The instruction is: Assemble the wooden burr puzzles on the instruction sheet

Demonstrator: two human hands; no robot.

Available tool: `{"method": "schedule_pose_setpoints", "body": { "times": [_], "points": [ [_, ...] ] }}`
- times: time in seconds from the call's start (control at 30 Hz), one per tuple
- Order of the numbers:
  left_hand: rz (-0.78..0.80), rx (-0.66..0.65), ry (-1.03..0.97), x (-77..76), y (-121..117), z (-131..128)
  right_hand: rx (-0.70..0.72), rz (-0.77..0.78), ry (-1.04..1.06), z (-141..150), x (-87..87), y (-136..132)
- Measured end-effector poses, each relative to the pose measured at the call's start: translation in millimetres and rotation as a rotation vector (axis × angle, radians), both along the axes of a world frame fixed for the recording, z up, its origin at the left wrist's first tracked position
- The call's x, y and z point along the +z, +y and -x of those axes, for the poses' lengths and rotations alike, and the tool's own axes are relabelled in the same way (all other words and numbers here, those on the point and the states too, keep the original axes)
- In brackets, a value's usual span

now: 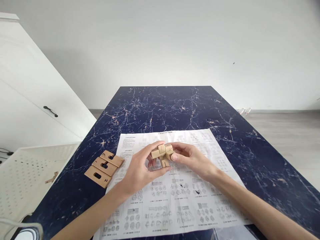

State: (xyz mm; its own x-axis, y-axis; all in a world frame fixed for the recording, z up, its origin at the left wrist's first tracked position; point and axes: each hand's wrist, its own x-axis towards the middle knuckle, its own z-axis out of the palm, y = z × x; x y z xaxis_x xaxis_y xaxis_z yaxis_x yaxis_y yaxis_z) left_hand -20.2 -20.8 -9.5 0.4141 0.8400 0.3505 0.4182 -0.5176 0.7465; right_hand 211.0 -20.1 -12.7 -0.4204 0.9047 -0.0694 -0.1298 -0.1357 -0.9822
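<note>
Interlocking wooden puzzle pieces form a burr puzzle, held just above a printed sheet. My left hand wraps round its left side, with the thumb below and the fingers curled behind. On the other side my right hand grips it, the thumb pressed on the end of one bar. Small marks show on some of the bars. Beneath both hands lies the creased white instruction sheet, covered in small diagrams and text. How the bars join inside is hidden.
Three flat wooden pieces with slots lie left of the sheet on the dark blue marbled table. A white perforated basket with a small wooden piece in it stands at the left. Beyond it is a white cabinet.
</note>
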Motion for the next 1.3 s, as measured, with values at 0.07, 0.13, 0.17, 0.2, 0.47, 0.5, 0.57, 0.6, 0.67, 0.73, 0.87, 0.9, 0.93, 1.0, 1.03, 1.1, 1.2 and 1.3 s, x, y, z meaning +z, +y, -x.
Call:
{"method": "schedule_pose_setpoints", "body": {
  "times": [0.07,0.13,0.17,0.2,0.47,0.5,0.57,0.6,0.67,0.73,0.87,0.9,0.93,1.0,1.03,1.1,1.2,1.3],
  "points": [
    [-0.008,0.007,0.006,0.4,-1.0,0.2,-0.001,-0.011,-0.004,1.0,-0.3,-0.9],
    [-0.019,0.014,0.007,0.7,-1.8,-0.2,-0.012,-0.017,-0.005,2.6,-0.4,-2.5],
    [-0.025,0.014,0.006,0.8,-2.1,-0.6,-0.016,-0.019,-0.003,3.5,-0.4,-3.4],
    [-0.033,0.010,0.005,0.8,-2.4,-1.0,-0.014,-0.018,0.001,4.4,-0.3,-4.4],
    [-0.054,-0.030,0.009,2.5,-1.6,-2.1,0.042,-0.017,0.008,4.5,0.4,-4.6],
    [-0.051,-0.034,0.010,2.9,-1.2,-1.8,0.044,-0.015,0.003,4.0,0.5,-4.1],
    [-0.044,-0.041,0.014,3.7,-0.4,-1.4,0.052,-0.016,0.001,3.1,0.8,-3.4],
    [-0.041,-0.045,0.014,4.0,-0.2,-1.3,0.056,-0.020,0.002,2.8,0.8,-3.2],
    [-0.038,-0.050,0.007,4.3,-0.2,-1.4,0.060,-0.026,0.006,2.7,0.3,-3.2],
    [-0.040,-0.052,0.000,4.1,-0.5,-1.8,0.063,-0.030,0.015,3.5,-0.7,-3.9],
    [-0.047,-0.056,0.025,2.1,-1.5,-2.5,0.072,-0.049,0.021,7.3,-2.5,-7.2],
    [-0.047,-0.059,0.029,1.4,-1.7,-2.5,0.068,-0.057,0.010,8.2,-2.6,-8.0],
    [-0.047,-0.063,0.029,0.8,-1.8,-2.3,0.063,-0.065,-0.003,8.9,-2.6,-8.7],
    [-0.051,-0.066,0.024,-0.2,-1.9,-2.0,0.057,-0.081,-0.027,9.7,-2.3,-9.5],
    [-0.055,-0.062,0.020,-0.4,-1.9,-1.9,0.058,-0.088,-0.032,9.8,-2.0,-9.6],
    [-0.061,-0.058,0.011,0.1,-1.8,-2.0,0.059,-0.099,-0.023,9.5,-1.2,-9.4],
    [-0.041,-0.067,-0.019,2.8,-1.4,-3.2,0.051,-0.119,-0.009,8.5,0.7,-9.0],
    [0.044,-0.030,-0.080,7.1,-0.6,-4.7,0.036,-0.180,-0.042,7.7,2.8,-9.6]
  ]
}}
